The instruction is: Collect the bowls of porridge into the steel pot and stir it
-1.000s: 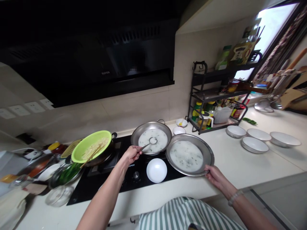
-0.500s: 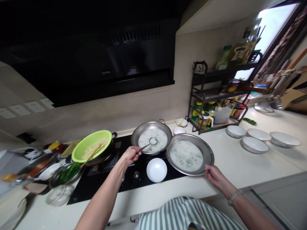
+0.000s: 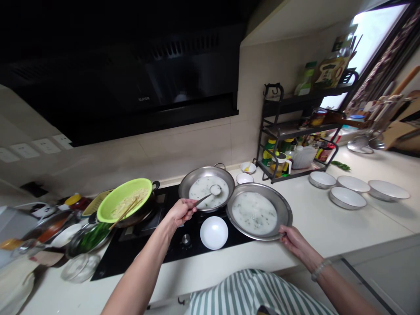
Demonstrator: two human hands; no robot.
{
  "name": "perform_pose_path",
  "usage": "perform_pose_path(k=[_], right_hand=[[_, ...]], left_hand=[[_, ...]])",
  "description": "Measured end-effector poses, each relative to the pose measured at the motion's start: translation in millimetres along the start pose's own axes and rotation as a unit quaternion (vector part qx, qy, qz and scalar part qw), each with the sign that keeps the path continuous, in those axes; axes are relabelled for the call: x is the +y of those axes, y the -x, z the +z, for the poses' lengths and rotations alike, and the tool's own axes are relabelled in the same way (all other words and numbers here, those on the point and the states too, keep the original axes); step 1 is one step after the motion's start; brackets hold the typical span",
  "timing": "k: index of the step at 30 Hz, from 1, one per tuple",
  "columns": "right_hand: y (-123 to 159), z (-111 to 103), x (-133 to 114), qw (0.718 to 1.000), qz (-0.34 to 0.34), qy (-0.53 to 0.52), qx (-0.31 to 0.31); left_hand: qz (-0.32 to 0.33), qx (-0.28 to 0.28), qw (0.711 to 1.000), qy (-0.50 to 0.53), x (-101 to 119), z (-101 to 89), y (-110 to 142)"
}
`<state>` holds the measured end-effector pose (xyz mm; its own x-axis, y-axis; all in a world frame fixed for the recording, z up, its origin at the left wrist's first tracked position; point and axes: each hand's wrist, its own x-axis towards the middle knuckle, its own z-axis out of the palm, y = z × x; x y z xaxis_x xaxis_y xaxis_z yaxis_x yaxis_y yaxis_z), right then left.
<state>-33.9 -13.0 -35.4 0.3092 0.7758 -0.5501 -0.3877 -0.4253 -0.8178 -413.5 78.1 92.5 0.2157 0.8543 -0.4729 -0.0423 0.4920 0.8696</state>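
My left hand point(image 3: 181, 211) is closed round the handle of a ladle point(image 3: 215, 190). White liquid fills the ladle's bowl, which is over the far pan point(image 3: 184, 186), a steel wok holding white soup with green bits. With my right hand point(image 3: 293, 238) I grip the near rim of a wide steel pan point(image 3: 286, 211) by its handle or edge; the exact hold is hidden by my fingers. That pan holds similar white soup with more green pieces and sits to the right of the wok. A white plate point(image 3: 214, 232) lies between my arms on the front of the stove.
On the left, a green basin point(image 3: 104, 208) of noodles with chopsticks rests on a pot. Bowls of greens and sauce stand beyond it. A black spice rack point(image 3: 277, 124) stands against the wall. Several white bowls point(image 3: 348, 198) are on the right counter. A black range hood point(image 3: 157, 83) overhangs the stove.
The ladle has moved slightly right and up over the wok, and its bowl now shows white liquid. My left hand has shifted a little right; my right hand keeps its place on the pan.
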Motion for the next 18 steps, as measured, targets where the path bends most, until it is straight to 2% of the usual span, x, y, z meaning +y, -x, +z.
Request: perform_pose_path(k=[7, 11, 14, 16, 18], right_hand=[[2, 2, -1, 1.000, -0.003, -0.010, 0.008], [3, 2, -1, 1.000, -0.003, -0.012, 0.012], [3, 3, -1, 1.000, -0.003, -0.013, 0.011], [3, 3, -1, 1.000, -0.002, -0.013, 0.009], [3, 3, -1, 1.000, -0.002, -0.013, 0.009]], left_hand=[[-0.008, -0.075, 0.997, -0.014, 7, 33.3, 19], [-0.011, -0.091, 0.993, -0.073, -8, 56.7, 17], [-0.004, -0.080, 0.982, -0.169, -27, 73.7, 12], [0.049, -0.069, 0.958, -0.273, -42, 82.1, 8], [0.148, -0.065, 0.904, -0.395, -56, 86.8, 5]])
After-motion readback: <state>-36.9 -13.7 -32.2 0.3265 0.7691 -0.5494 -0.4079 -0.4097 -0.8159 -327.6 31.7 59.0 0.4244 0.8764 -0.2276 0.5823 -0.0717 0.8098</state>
